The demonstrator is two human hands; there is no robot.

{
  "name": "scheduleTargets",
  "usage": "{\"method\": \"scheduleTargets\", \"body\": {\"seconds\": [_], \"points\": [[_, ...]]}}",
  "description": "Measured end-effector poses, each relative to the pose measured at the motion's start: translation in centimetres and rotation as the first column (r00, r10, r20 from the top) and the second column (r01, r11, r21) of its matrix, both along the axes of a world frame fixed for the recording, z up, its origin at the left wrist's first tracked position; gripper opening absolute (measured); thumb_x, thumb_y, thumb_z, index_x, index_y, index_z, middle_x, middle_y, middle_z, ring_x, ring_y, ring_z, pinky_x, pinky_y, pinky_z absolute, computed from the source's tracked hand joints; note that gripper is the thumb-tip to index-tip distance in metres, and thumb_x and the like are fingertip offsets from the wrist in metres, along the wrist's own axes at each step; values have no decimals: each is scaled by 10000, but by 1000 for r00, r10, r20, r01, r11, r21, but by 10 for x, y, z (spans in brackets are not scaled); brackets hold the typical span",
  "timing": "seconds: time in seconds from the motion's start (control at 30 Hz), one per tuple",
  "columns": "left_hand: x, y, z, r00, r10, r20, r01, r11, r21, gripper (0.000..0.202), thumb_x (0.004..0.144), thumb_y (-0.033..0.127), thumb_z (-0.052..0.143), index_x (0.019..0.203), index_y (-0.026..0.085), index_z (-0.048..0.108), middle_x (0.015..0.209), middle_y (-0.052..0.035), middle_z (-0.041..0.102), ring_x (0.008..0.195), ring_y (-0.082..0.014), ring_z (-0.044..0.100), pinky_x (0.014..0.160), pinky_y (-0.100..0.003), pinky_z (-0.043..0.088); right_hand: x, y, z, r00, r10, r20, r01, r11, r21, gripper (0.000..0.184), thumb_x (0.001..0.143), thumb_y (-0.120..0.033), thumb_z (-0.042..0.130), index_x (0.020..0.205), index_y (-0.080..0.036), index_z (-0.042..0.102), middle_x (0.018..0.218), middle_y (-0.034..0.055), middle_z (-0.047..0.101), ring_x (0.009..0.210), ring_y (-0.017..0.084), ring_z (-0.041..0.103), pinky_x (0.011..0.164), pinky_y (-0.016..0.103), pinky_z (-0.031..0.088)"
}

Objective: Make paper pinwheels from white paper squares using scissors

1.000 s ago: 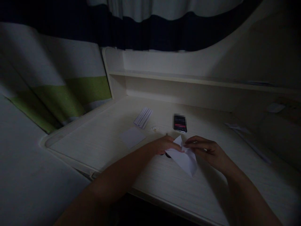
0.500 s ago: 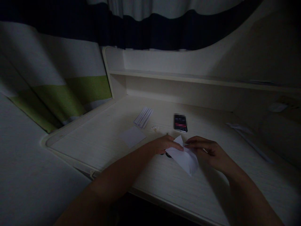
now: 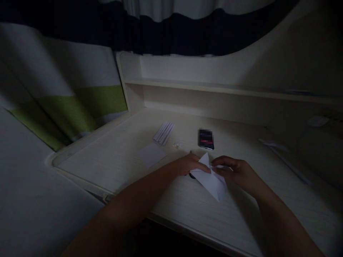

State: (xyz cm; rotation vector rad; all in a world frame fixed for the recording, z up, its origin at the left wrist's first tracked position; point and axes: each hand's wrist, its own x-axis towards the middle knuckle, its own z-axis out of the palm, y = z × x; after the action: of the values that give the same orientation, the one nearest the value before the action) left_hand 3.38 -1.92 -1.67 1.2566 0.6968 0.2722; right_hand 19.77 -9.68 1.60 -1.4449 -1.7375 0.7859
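A partly folded sheet of white paper [image 3: 210, 185] is between my two hands, just above or on the desk. My left hand [image 3: 190, 165] grips its left side, thumb laid across the top. On the right side, my right hand [image 3: 232, 169] has its fingers and thumb closed on the paper near the fold. A pointed corner of the paper stands up between the hands. Partly hidden under my left hand lies a dark object with rounded loops [image 3: 192, 175], perhaps scissor handles.
A flat paper square [image 3: 151, 155] and pleated paper strips [image 3: 163, 132] lie to the left. Small pale bits [image 3: 177, 145] sit beside them. A phone [image 3: 205, 139] lies behind the hands. A shelf [image 3: 198, 85] runs along the back; a long pale object [image 3: 285, 161] lies at right.
My right hand's fingers have pressed down further onto the paper, and its right flap looks flatter. The paper has shifted slightly; my left hand stays nearly in place.
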Motion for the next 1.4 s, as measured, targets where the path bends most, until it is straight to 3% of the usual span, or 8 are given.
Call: {"method": "scheduleTargets", "body": {"seconds": [0.17, 0.6, 0.77, 0.9, 1.03, 1.17, 1.3, 1.4], "points": [[0, -1, 1, 999, -12, -34, 12, 1000, 10, 225, 516, 225, 719, 684, 118, 615, 573, 6, 582, 500, -100, 534, 498, -216, 373, 0, 1, 1, 996, -43, -76, 32, 990, -141, 172, 589, -295, 655, 717, -180, 640, 759, 47, 651, 722, 191, 588, 693, 320, 450], [-2, -3, 5, 995, -26, 100, 38, 992, -116, 164, 548, 160, 716, 676, 106, 629, 626, -11, 611, 552, -95, 562, 563, -223, 413, -1, 0, 2, 981, -103, -164, 74, 982, -175, 165, 554, -251, 677, 706, -192, 656, 752, 35, 654, 696, 173, 582, 687, 318, 447], [1, -1, -2, 997, -21, 80, 29, 995, -97, 148, 560, 158, 711, 667, 99, 627, 626, -24, 611, 547, -102, 561, 565, -236, 413, -2, 1, -2, 977, -133, -168, 105, 981, -164, 163, 550, -246, 677, 697, -183, 645, 730, 27, 650, 673, 162, 582, 652, 300, 453], [2, -3, 0, 996, 7, 88, -1, 998, -70, 112, 567, 135, 687, 656, 105, 625, 614, -18, 610, 536, -102, 559, 555, -231, 408, -1, 2, -6, 979, -130, -154, 100, 978, -184, 210, 573, -286, 661, 757, -186, 650, 719, 24, 656, 585, 146, 576, 543, 279, 450], [2, -4, 3, 999, 31, 21, -31, 1000, 1, 119, 558, 157, 690, 638, 102, 619, 574, -16, 598, 503, -105, 537, 509, -228, 386, -2, 2, -6, 976, -121, -178, 92, 982, -163, 235, 566, -311, 684, 767, -191, 663, 763, 38, 678, 632, 167, 601, 570, 292, 466], [2, 0, -4, 997, 75, 11, -75, 996, 49, 193, 539, 215, 709, 679, 107, 631, 587, -13, 600, 491, -111, 537, 483, -226, 372, -2, 1, -3, 925, -281, -258, 272, 960, -67, 298, 606, -402, 670, 816, -191, 668, 812, 60, 685, 743, 208, 621, 663, 333, 478], [4, 3, -10, 973, 205, 103, -211, 976, 50, 242, 543, 253, 714, 714, 96, 644, 603, -26, 606, 495, -108, 534, 512, -236, 395, 2, 1, 0, 829, -435, -353, 508, 848, 149, 302, 695, -443, 591, 883, -213, 644, 869, 49, 667, 868, 199, 604, 810, 350, 439], [6, 3, -7, 909, 325, 262, -333, 943, -17, 240, 560, 244, 705, 736, 93, 643, 654, -45, 624, 550, -120, 565, 560, -249, 420, 4, 1, 0, 807, -474, -352, 558, 807, 193, 285, 677, -435, 611, 853, -211, 622, 866, 38, 650, 837, 184, 601, 787, 327, 447]]}}
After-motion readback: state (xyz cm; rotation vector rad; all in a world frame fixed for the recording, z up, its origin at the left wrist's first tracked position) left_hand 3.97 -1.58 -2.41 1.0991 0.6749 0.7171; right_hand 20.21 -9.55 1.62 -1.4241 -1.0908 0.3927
